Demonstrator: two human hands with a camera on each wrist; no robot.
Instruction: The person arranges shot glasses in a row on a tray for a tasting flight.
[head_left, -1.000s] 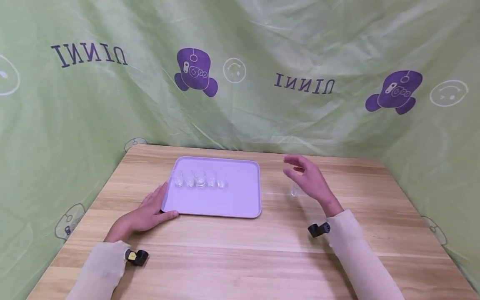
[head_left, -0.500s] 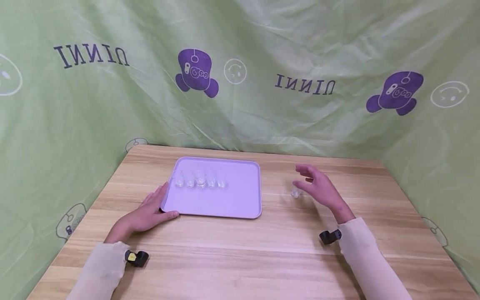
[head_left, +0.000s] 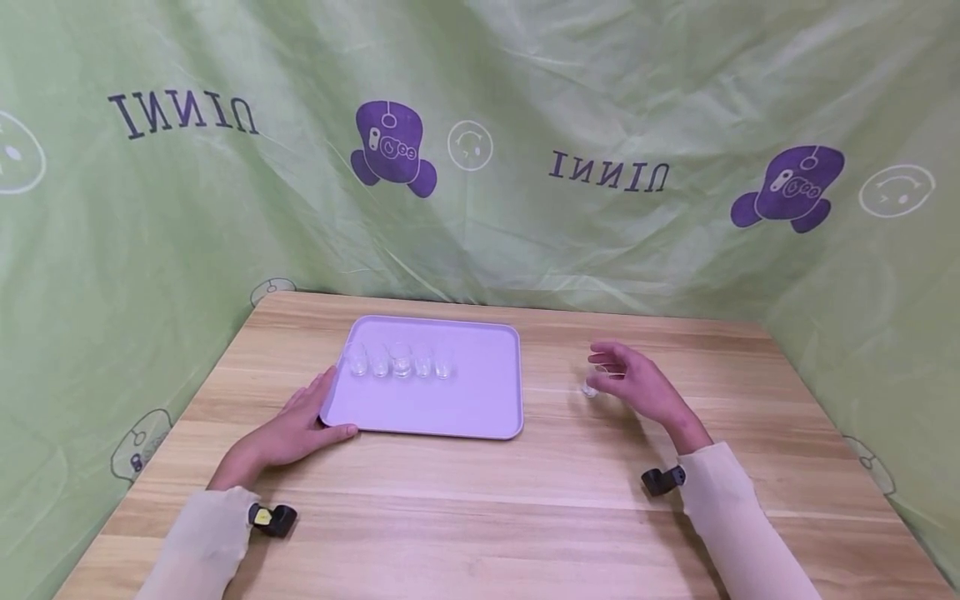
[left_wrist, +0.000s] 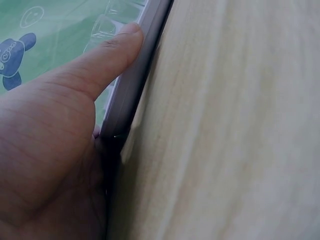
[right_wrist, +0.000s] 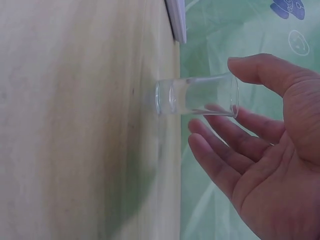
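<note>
My left hand point(head_left: 291, 427) rests at the near left corner of a lilac tray point(head_left: 472, 404), its fingers straight along the left side. In the left wrist view the thumb point(left_wrist: 112, 52) lies against the tray's edge. Several clear shot glasses point(head_left: 402, 364) stand in a row on the tray's left half. To the right of the tray, another shot glass point(right_wrist: 200, 96) stands upright on the table. Around it my right hand point(head_left: 637, 387) is spread, thumb by the rim on one side and loosely bent fingers on the other, without a visible grip.
The wooden tabletop point(head_left: 465, 517) extends around the tray and in front of both hands. A green printed curtain point(head_left: 510, 233) hangs behind the table and along its sides. Each sleeved wrist carries a small black camera point(head_left: 279, 521).
My right hand has moved right and down, coming around the lone shot glass from above it. The left hand, the tray and the row of glasses stay in place.
</note>
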